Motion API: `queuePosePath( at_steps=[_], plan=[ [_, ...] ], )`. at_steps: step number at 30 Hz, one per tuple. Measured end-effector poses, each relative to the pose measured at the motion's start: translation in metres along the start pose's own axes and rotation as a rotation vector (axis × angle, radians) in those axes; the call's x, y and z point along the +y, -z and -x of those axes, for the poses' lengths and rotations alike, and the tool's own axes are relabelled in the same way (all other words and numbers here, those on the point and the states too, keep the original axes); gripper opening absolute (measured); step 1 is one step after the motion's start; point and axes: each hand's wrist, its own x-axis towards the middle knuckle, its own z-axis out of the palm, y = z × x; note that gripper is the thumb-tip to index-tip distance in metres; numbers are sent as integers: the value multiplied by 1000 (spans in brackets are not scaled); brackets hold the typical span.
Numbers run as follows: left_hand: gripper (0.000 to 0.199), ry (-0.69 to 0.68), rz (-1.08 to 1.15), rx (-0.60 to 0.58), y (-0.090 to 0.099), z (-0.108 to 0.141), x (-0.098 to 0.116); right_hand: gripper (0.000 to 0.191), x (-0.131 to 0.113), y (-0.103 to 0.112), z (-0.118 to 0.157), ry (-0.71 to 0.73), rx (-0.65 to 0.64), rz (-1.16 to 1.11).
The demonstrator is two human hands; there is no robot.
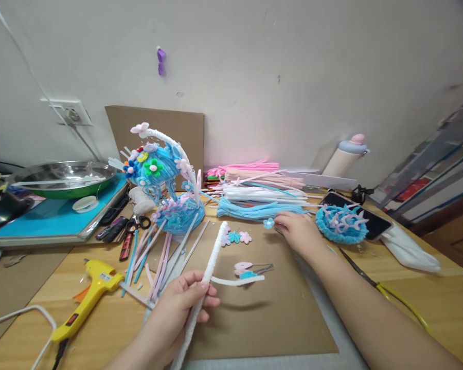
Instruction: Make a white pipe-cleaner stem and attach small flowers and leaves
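Note:
My left hand [191, 298] is closed around a white wrapped stem [215, 252], whose loose white end sticks out to the right. Near the far edge of the brown cardboard [270, 318], my right hand [295, 228] has its fingertips together at a small blue flower [268, 223]; whether it grips the flower is hard to tell. Left of it lie another blue flower [234, 237] and a pink flower [246, 237], with a purple one partly behind the stem. Pink and blue looped pieces [248, 275] rest on the cardboard's middle.
A blue flowered craft piece [158, 169] stands at back left, a yellow glue gun [88, 298] at left. Pipe cleaner bundles [258, 209] line the back. On the right are a blue round piece [341, 224], a phone [376, 223] and yellow-handled pliers [384, 290].

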Motion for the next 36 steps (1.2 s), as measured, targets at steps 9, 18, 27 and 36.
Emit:
queuePosePath(
  at_steps=[9, 18, 27, 36],
  plan=[
    [22, -28, -21, -9, 0, -1, -2, 22, -51, 21, 8, -293, 93, -1064],
    [25, -78, -52, -34, -5, 3, -8, 24, -127, 44, 47, -317, -437, -1612],
    [27, -167, -145, -35, -22, 13, 11, 11, -145, 59, 46, -143, -384, -1766],
    [28, -231, -112, -20, -35, 1, 6, 20, -143, 28, 43, -258, -348, -1535]
  ],
)
